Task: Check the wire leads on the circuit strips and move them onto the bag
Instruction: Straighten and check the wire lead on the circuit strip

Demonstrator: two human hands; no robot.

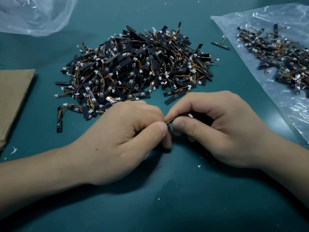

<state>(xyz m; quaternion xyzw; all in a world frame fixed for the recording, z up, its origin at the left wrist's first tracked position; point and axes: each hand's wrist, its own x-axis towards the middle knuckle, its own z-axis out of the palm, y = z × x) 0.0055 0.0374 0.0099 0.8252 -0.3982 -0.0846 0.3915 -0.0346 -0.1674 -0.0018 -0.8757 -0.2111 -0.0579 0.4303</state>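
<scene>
A flat brown sheet of cardboard (15, 101) lies far to the left of the left hand (127, 136). A crumpled clear plastic bag (33, 15) sits well beyond that hand, up and to its left. Just past both hands is a big heap of thin black circuit strips with yellow and red wires and small white plugs (137, 67), right on the blue-green desk (167, 206).

The left hand is curled, and its thumb and fingers pinch one end of a small black circuit strip (169, 121). The right hand (217, 128) is curled too and grips the rest of that same strip, whose white plug (190, 116) peeks out by the first finger.

Beyond the right hand, one strip (220, 45) lies alone. To that hand's right is a flat clear plastic bag (284, 104) with a smaller heap of strips (280, 56) on it.
</scene>
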